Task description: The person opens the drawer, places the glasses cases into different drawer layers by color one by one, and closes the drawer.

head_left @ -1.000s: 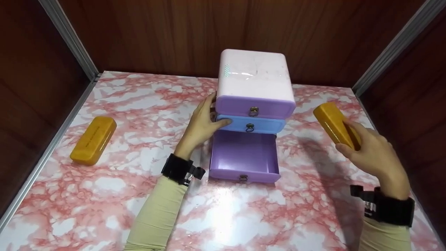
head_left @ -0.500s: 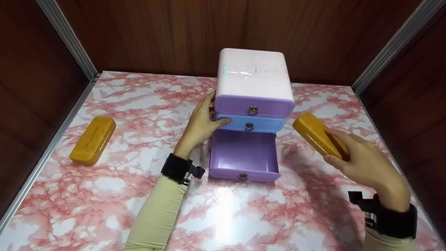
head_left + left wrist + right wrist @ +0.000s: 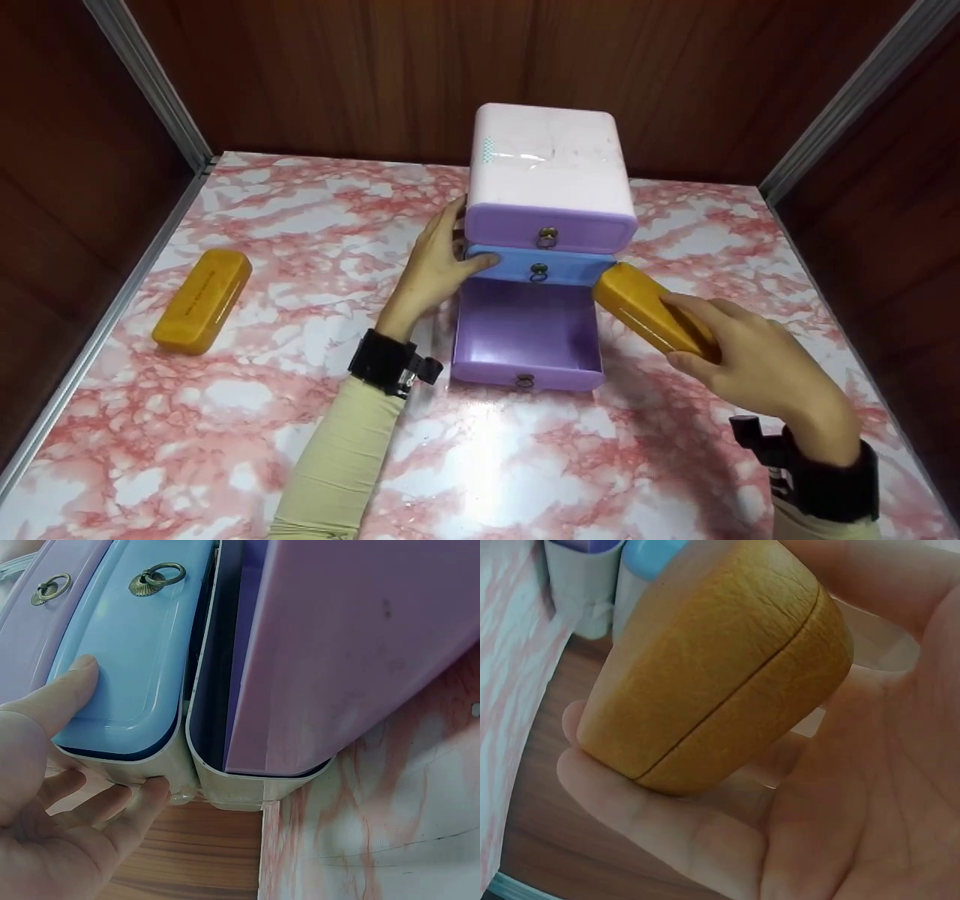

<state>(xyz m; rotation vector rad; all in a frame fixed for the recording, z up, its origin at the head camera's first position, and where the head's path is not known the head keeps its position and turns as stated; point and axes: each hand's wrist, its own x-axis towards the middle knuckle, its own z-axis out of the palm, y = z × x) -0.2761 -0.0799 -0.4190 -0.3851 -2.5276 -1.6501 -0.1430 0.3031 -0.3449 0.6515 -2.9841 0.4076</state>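
Observation:
A small drawer cabinet (image 3: pixel 551 161) has a pale pink top. Its lowest purple drawer (image 3: pixel 525 330) is pulled out, and nothing shows inside it. My left hand (image 3: pixel 431 266) holds the cabinet's left side, thumb on the blue middle drawer (image 3: pixel 131 652) and fingers against the side wall. My right hand (image 3: pixel 757 360) grips a mustard-yellow glasses case (image 3: pixel 652 307) by its near end, thumb on one side and fingers on the other. The case is raised and tilted, its far end close to the blue drawer's right edge. A closed seam runs along it in the right wrist view.
A second yellow glasses case (image 3: pixel 202 301) lies at the left of the marbled red-and-white table (image 3: pixel 315 247). Dark wood panels (image 3: pixel 337 75) enclose the back and sides, with metal strips (image 3: pixel 154 82) at the corners.
My right hand has carried the glasses case leftward and a little toward me, from beside the cabinet to the open drawer's right edge. My left hand stays in place on the cabinet.

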